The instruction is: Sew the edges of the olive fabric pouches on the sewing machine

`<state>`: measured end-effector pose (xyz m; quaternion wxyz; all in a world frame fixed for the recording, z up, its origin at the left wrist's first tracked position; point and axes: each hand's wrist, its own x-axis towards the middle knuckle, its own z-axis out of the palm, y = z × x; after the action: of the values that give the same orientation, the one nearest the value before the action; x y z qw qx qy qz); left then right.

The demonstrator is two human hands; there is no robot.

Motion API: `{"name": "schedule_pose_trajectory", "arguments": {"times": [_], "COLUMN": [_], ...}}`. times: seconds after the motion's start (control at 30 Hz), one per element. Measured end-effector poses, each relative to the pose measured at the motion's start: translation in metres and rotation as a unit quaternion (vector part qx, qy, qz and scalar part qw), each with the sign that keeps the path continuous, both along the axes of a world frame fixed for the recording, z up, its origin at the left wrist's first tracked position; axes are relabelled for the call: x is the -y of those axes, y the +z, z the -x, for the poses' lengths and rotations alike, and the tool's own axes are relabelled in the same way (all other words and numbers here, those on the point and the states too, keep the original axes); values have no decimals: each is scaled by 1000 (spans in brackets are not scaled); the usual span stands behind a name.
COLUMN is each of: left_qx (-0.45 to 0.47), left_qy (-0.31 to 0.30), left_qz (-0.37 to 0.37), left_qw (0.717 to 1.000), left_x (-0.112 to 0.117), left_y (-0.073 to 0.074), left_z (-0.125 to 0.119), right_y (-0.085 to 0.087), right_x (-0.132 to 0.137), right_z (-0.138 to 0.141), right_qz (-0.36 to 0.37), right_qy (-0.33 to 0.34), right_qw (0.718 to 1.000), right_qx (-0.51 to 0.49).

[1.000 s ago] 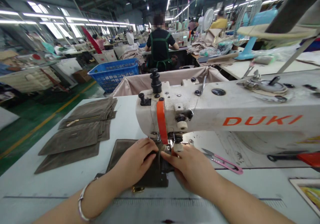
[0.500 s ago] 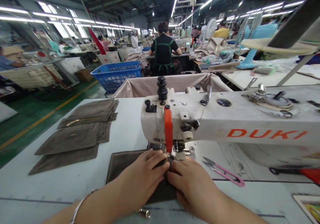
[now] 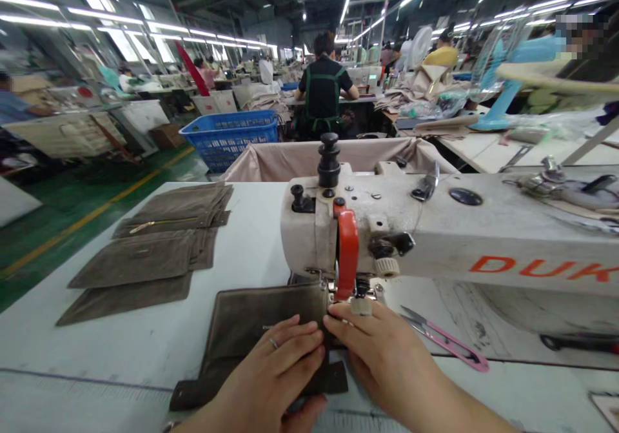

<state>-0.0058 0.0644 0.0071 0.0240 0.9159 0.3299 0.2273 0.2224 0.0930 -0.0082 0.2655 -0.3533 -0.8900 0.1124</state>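
Note:
A dark brown fabric piece (image 3: 251, 330) lies flat on the white table under the head of a white sewing machine (image 3: 435, 239) with an orange guard. My left hand (image 3: 273, 372) rests on the fabric with its fingers stretched flat and together, pressing it down. My right hand (image 3: 382, 355) lies beside it, fingers extended, their tips on the fabric just in front of the presser foot (image 3: 358, 304). The two hands nearly touch at the fingertips.
A stack of brown fabric pieces (image 3: 155, 246) lies at the left of the table. Pink thread snips (image 3: 447, 339) lie right of my right hand. Behind the table hangs a beige cloth bin (image 3: 300, 159), then a blue basket (image 3: 235, 136) and a seated person (image 3: 326, 91).
The fabric piece has shifted left and toward me, showing more of it. Both hands slid back from the needle and flattened. The view moved left.

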Motion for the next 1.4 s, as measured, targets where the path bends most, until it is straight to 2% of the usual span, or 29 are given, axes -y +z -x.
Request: {"name": "schedule_pose_trajectory", "arguments": {"times": [0.17,0.37,0.63,0.83,0.97,1.1,1.2,1.3,1.4], "left_qx": [17,36,62,45,22,-5,-6,5,17], "left_qy": [4,-4,-13,-16,-27,-62,-43,13,29], "left_qz": [21,74,68,78,86,105,78,55,60], "left_qw": [1000,997,996,996,996,993,996,998,998], "left_x": [-9,-26,-47,-60,-74,-89,-89,-76,-65], "left_y": [5,0,2,0,-3,-2,1,2,-2], "left_z": [0,1,-3,-4,3,16,20,15,6], "right_y": [-5,-10,-8,-8,-2,4,3,2,3], "right_x": [-3,-4,-6,-5,-7,-12,-17,-21,-20], "right_z": [1,3,3,6,3,-5,-11,-13,-12], "right_qz": [-4,6,45,38,50,38,13,-7,-19], "right_qy": [-17,-38,-51,-85,-83,-149,-179,-208,-206], "right_qw": [1000,999,997,994,995,988,984,976,975], "right_qx": [14,16,27,51,11,-35,1,66,77]}}
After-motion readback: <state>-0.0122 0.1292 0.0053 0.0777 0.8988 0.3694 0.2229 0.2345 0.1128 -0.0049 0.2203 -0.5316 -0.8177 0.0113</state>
